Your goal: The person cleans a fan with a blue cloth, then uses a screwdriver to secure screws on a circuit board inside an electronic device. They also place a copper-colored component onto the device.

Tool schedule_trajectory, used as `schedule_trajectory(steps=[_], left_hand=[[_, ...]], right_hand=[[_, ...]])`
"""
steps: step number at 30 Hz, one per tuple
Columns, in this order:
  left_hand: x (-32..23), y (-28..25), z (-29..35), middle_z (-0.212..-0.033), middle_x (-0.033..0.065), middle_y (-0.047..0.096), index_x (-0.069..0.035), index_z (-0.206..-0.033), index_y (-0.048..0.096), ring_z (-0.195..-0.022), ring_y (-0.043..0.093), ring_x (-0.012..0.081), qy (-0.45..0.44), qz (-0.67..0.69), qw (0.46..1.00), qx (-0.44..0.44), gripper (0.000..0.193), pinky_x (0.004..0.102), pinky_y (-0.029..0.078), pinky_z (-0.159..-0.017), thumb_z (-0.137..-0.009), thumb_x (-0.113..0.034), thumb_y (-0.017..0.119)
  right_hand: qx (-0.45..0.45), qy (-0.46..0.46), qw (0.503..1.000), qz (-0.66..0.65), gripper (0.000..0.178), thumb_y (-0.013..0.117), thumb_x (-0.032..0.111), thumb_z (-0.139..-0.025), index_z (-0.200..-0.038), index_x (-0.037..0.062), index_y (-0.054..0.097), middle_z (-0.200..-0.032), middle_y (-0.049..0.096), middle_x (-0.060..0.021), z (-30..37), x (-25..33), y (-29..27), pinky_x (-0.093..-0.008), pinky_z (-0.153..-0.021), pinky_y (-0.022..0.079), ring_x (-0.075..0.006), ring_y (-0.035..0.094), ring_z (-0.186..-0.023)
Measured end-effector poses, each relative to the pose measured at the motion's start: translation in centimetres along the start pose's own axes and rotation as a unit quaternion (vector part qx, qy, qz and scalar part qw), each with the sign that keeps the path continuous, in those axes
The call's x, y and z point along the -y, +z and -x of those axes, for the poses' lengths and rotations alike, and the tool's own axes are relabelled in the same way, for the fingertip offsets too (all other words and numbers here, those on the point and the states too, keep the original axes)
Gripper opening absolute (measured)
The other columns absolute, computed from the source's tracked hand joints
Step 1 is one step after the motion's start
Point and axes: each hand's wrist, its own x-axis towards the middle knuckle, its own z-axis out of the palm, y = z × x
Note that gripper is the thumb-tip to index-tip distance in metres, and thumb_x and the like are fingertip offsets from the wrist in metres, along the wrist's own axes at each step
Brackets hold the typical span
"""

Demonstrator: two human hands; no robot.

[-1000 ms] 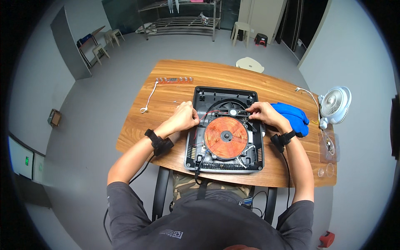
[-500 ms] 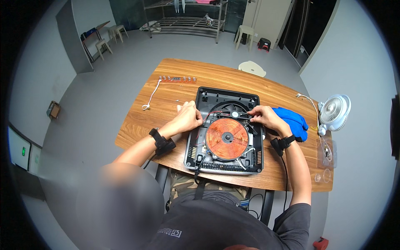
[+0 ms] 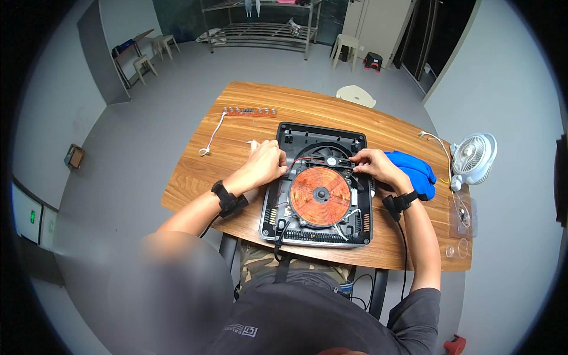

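Observation:
An opened induction cooker base lies on the table in front of me, its inside facing up. A round copper coil covers its middle, and a black cooling fan sits behind the coil. My left hand is at the housing's left edge, thumb and fingers pinched together near a thin red wire. On the other side my right hand reaches over the right edge with its fingertips pinched beside the fan's bracket. Whatever lies between the fingertips of either hand is too small or hidden to make out.
Behind on the left lies a narrow circuit board with a white cable. A blue cloth or glove rests right of the cooker. Farther right stand a small white fan and a clear plastic tray.
The whole view has shifted very slightly. Both hands stay in nearly the same places at the cooker's edges, still pinching.

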Motion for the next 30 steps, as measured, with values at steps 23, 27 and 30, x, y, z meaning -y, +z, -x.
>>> schedule_trajectory(steps=[23,27,30], left_hand=[[1.5,-0.4,-1.4,-0.083,0.0045,0.066,-0.014,-0.078,0.078,-0.09,0.065,0.0243,0.028,0.003,0.994,0.107,0.01,0.0441,0.034,-0.084,-0.079,-0.023,0.08],[1.3,-1.4,-0.7,-0.086,0.0028,0.065,-0.015,-0.085,0.078,-0.091,0.064,0.0229,0.055,0.029,0.989,0.131,0.011,0.0434,0.033,-0.087,-0.079,-0.022,0.082],[1.1,-1.4,0.1,-0.09,0.0022,0.065,-0.016,-0.089,0.078,-0.096,0.062,0.023,0.081,0.031,0.988,0.125,0.016,0.0434,0.033,-0.088,-0.077,-0.025,0.085]], right_hand=[[0.002,-0.004,1.0,0.004,0.032,0.081,0.007,-0.084,-0.115,-0.0002,0.074,-0.095,0.076,-0.011,-0.2,0.2,0.1,-0.0298,-0.076,0.056,-0.0152,0.07,-0.084],[0.004,0.008,1.0,-0.003,0.032,0.081,0.008,-0.084,-0.115,-0.0001,0.074,-0.095,0.076,-0.0115,0.0,0.1,0.1,-0.03,-0.076,0.056,-0.0157,0.07,-0.084],[0.001,0.003,1.0,0.003,0.032,0.081,0.008,-0.084,-0.115,0.0002,0.075,-0.095,0.076,-0.0113,-0.1,0.3,0.1,-0.0301,-0.076,0.056,-0.0156,0.07,-0.084]])
